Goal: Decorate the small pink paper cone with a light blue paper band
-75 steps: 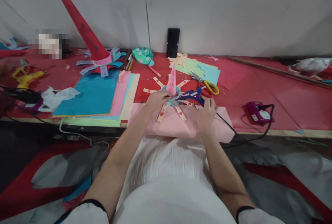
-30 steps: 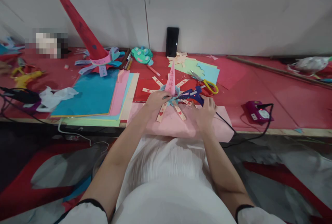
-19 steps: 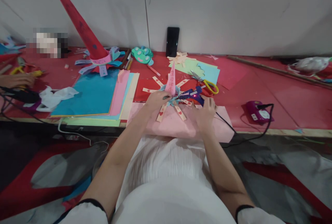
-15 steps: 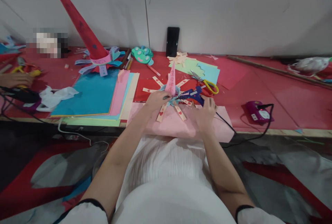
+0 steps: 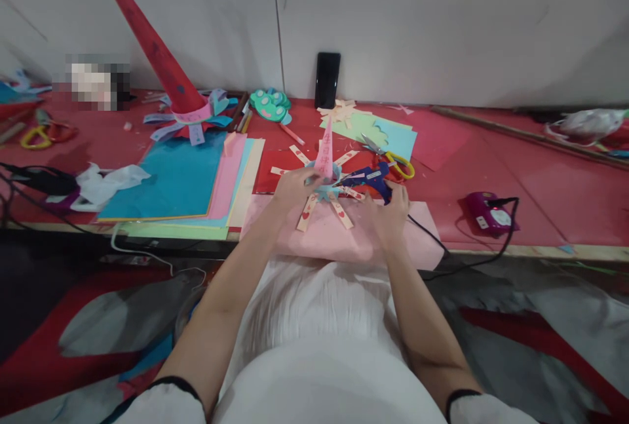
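Observation:
A small pink paper cone (image 5: 325,154) with red writing stands upright in a light blue paper ring (image 5: 328,194). Cream paper strips (image 5: 341,212) with red hearts fan out around it. My left hand (image 5: 297,188) has its fingers curled against the left side of the cone's base. In my right hand (image 5: 390,211) is a blue hot glue gun (image 5: 371,177), its nozzle pointing left at the ring's right side. Whether the tip touches the paper I cannot tell. Beneath my hands is a pink paper sheet (image 5: 275,240) at the table's front edge.
Yellow-handled scissors (image 5: 400,165) lie behind the glue gun. A black phone (image 5: 327,80) leans on the wall. Coloured sheets (image 5: 162,178) are stacked left, below a tall red cone hat (image 5: 157,50). The glue gun's cord runs toward a purple power adapter (image 5: 491,214) at right.
The glue gun has shifted slightly right and down, away from the cone's base. My left fingers have moved up a little on the cone. Another person's hand at far left has left the view.

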### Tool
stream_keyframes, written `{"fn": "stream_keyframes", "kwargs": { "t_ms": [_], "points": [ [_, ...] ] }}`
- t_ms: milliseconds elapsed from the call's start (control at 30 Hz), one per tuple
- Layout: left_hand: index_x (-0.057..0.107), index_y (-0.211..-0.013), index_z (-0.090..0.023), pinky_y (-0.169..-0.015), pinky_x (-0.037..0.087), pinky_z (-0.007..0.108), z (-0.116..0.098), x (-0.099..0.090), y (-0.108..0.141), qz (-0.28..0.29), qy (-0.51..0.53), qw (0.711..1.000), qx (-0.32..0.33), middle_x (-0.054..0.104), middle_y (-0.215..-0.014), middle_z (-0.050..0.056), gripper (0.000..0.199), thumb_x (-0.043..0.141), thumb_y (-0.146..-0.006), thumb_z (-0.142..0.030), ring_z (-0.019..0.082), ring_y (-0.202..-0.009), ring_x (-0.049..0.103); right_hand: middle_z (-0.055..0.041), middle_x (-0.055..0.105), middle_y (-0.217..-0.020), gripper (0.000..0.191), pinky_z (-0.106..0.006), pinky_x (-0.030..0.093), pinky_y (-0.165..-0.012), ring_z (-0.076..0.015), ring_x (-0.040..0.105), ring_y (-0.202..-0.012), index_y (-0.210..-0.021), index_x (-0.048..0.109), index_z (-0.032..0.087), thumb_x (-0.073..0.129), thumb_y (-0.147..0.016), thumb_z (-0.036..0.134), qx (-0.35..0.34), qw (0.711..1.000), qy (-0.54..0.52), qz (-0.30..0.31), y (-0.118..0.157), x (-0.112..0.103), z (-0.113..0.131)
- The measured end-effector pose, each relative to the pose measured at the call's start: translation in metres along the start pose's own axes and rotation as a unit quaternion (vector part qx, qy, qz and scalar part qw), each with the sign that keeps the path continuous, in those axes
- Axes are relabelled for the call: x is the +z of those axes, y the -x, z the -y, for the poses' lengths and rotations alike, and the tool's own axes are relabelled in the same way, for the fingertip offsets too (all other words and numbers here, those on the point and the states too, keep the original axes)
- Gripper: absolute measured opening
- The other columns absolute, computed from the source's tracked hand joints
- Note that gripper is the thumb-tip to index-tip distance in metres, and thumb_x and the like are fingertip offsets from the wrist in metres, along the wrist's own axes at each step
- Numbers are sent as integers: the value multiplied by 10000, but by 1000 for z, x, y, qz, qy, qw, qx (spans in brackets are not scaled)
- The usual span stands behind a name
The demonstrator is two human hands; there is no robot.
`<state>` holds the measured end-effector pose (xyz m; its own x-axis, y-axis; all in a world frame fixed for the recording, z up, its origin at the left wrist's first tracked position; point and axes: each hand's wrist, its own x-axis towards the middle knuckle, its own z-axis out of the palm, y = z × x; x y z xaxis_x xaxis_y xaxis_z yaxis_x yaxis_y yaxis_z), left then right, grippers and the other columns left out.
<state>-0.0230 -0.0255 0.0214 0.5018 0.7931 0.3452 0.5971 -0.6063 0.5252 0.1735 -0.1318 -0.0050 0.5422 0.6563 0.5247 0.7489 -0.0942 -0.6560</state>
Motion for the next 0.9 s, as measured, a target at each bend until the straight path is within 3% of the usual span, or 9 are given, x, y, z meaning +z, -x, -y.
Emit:
{"fn": "stream_keyframes", "kwargs": {
  "t_ms": [133, 233, 300, 533, 700, 900],
  "points": [
    [659, -836, -193, -670, 449, 227, 6, 0, -2, -109, 5, 994, -16, 702, -841, 27, 187, 512, -867, -305, 126, -745, 625, -76, 577, -1025, 393, -384, 422, -885, -205, 532, -970, -1076, 546, 178, 614, -729, 350, 60, 996, -67, -26, -1, -4, 5],
    [643, -868, -199, -726, 461, 245, 2, -9, -12, -197, 1, 980, -27, 683, -892, 45, 184, 497, -881, -310, 137, -804, 614, -66, 564, -1026, 401, -364, 421, -876, -184, 527, -956, -1095, 534, 178, 586, -751, 379, 97, 989, -99, -46, -2, -6, 6],
    [630, -920, -218, -774, 461, 268, -6, -19, -24, -226, 1, 973, -35, 664, -951, 49, 200, 488, -885, -356, 153, -857, 599, -66, 557, -1023, 414, -349, 429, -858, -174, 529, -941, -1099, 529, 169, 581, -755, 395, 119, 985, -115, -52, -2, -6, 5],
    [593, -967, -214, -846, 441, 298, -42, -33, -63, -175, 8, 984, -34, 629, -1001, 63, 296, 468, -875, -465, 186, -952, 569, -71, 568, -997, 445, -337, 433, -841, -167, 539, -902, -1081, 533, 147, 620, -717, 388, 140, 980, -123, -63, -7, -5, 3],
    [605, -881, -203, -827, 439, 301, -41, -33, -74, -149, 1, 988, -35, 634, -896, 61, 319, 430, -889, -469, 192, -943, 568, -69, 564, -985, 465, -332, 428, -829, -162, 534, -876, -1072, 535, 142, 633, -703, 409, 137, 980, -127, -69, -7, -3, 1],
    [601, -828, -189, -830, 433, 292, -37, -53, -90, -187, 12, 982, -19, 640, -839, 61, 339, 468, -862, -500, 196, -938, 581, -58, 557, -950, 455, -323, 430, -810, -155, 525, -844, -1061, 538, 135, 635, -696, 389, 131, 979, -127, -87, -7, -3, 1]
  ]
}}
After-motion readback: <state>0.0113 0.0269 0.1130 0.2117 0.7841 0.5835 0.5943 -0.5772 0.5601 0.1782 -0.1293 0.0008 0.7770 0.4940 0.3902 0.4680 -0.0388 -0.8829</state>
